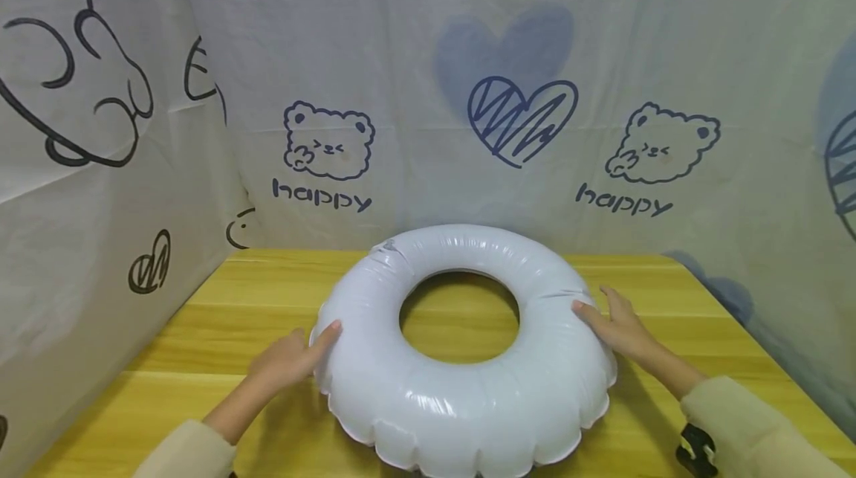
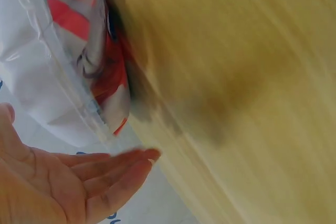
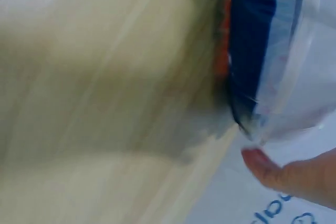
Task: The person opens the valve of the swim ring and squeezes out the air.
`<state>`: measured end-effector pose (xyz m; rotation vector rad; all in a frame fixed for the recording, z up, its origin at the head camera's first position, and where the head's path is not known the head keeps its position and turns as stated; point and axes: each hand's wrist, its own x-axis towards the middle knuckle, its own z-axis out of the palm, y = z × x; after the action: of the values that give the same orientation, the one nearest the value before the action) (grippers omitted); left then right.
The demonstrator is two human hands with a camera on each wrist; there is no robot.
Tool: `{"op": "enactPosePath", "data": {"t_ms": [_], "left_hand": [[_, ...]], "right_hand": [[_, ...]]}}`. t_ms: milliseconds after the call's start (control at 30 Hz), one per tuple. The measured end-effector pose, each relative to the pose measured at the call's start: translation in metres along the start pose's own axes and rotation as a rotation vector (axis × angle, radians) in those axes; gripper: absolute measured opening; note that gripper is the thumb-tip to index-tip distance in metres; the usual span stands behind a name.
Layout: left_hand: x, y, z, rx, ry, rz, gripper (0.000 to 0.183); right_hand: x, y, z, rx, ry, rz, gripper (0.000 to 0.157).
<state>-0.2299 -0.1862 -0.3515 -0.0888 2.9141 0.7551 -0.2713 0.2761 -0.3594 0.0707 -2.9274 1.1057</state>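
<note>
Item: white inflatable ring [image 1: 438,381], qty 1, on or just over wood-grain table [image 1: 194,344]; full contact vs. slight lift, can't tell. L. hand [image 1: 289,360] at ring's L. side: thumb on top, fingers straight & tog., just outside ring's edge, no grip seen. R. hand [image 1: 622,328] at ring's R. side: thumb on top, one finger spread off past edge; remaining fingers hidden, can't tell.

Step in hand (judged): positioning ring w/ both hands; placing vs. picking up, unclear. Next move prob. calls for even support both sides if lifted, or both thumbs clear if left.

Markings: curtain [image 1: 414,84] behind ring reads "happy" x2, beyond ring's L. & R., each under a bear drawing. Ring's underside: red/white print [image 2: 107,72], dk-blue band [image 3: 254,35]; no legible txt. Brand: none seen.
</note>
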Motion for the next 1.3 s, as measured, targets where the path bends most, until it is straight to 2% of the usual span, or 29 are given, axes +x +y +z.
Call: {"op": "enactPosePath", "data": {"t_ms": [100, 167, 300, 367, 500, 600, 667, 800, 967, 1133, 1300], "left_hand": [[0.003, 0.003, -0.001, 0.006, 0.034, 0.061, 0.097], [0.006, 0.006, 0.000, 0.008, 0.081, 0.123, 0.093], [0.010, 0.013, 0.001, 0.065, 0.195, 0.316, 0.080], [0.012, 0.017, 0.003, 0.097, 0.215, 0.424, 0.075], [0.014, 0.021, 0.006, 0.165, 0.183, 0.622, 0.072], [0.016, 0.023, 0.009, 0.236, 0.149, 0.722, 0.075], [0.017, 0.023, 0.011, 0.261, 0.124, 0.765, 0.076], [0.018, 0.024, 0.017, 0.281, 0.086, 0.791, 0.079], [0.018, 0.024, 0.020, 0.292, 0.100, 0.793, 0.079], [0.017, 0.024, 0.020, 0.298, 0.092, 0.780, 0.075], [0.015, 0.025, 0.021, 0.310, 0.083, 0.756, 0.071]], "right_hand": [[-0.002, -0.006, -0.001, -0.033, 0.077, -0.073, 0.082], [-0.006, -0.013, -0.001, -0.050, 0.112, -0.136, 0.079], [-0.019, -0.031, 0.004, -0.134, 0.132, -0.252, 0.076], [-0.028, -0.040, 0.009, -0.189, 0.136, -0.301, 0.075], [-0.045, -0.051, 0.021, -0.287, 0.130, -0.393, 0.075], [-0.058, -0.057, 0.032, -0.291, 0.096, -0.427, 0.074], [-0.067, -0.061, 0.039, -0.291, 0.072, -0.428, 0.075], [-0.081, -0.067, 0.051, -0.315, 0.045, -0.439, 0.076], [-0.089, -0.067, 0.060, -0.366, 0.038, -0.459, 0.077], [-0.090, -0.065, 0.062, -0.402, 0.058, -0.470, 0.074], [-0.087, -0.063, 0.057, -0.424, 0.041, -0.467, 0.069]]}}
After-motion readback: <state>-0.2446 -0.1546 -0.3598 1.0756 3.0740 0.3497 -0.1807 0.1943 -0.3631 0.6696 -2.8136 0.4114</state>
